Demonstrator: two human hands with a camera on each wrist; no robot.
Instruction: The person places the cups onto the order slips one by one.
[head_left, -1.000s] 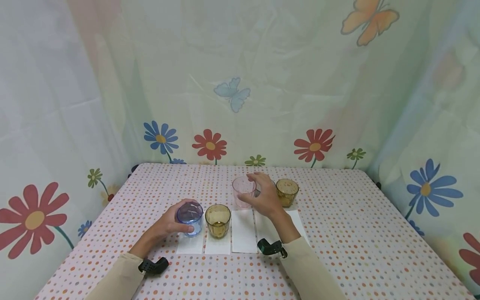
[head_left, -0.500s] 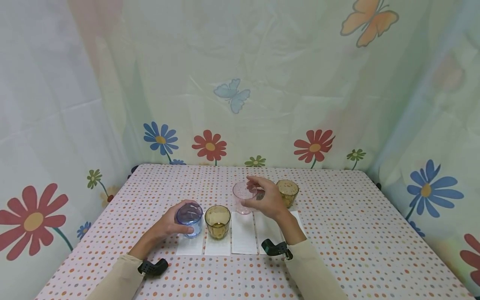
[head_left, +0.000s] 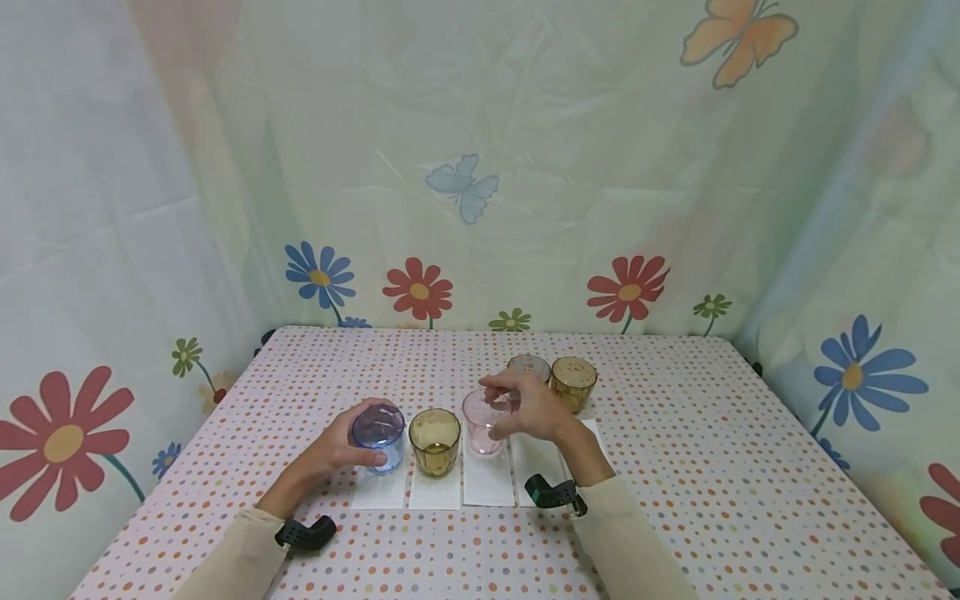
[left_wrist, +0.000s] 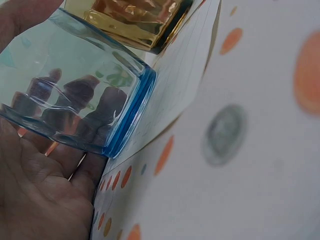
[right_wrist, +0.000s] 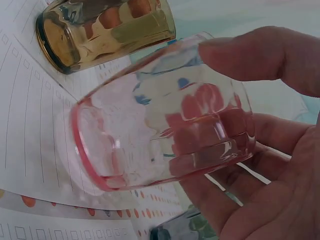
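Note:
My left hand (head_left: 341, 442) holds a blue drinking glass (head_left: 379, 433) on the leftmost paper strip, thumb on the near side and fingers behind it. In the left wrist view the blue glass (left_wrist: 75, 85) stands upright with its thick base close to the paper. My right hand (head_left: 532, 408) grips a pink glass (head_left: 482, 425) between thumb and fingers, over the far part of the third strip. In the right wrist view the pink glass (right_wrist: 155, 125) has its base close over the lined paper (right_wrist: 30, 125). Between the two hands an amber glass (head_left: 435, 442) stands on the second strip.
Behind my right hand stand a greyish clear glass (head_left: 529, 363), partly hidden, and a second amber glass (head_left: 574, 383). Several white paper strips (head_left: 487, 487) lie side by side on the dotted tablecloth (head_left: 420, 558). A flowered curtain (head_left: 360, 167) encloses the table's back and sides.
My right hand has brought the pink glass toward me, from behind the third strip to over its far part. The greyish glass now shows more. The left hand and blue glass have stayed put.

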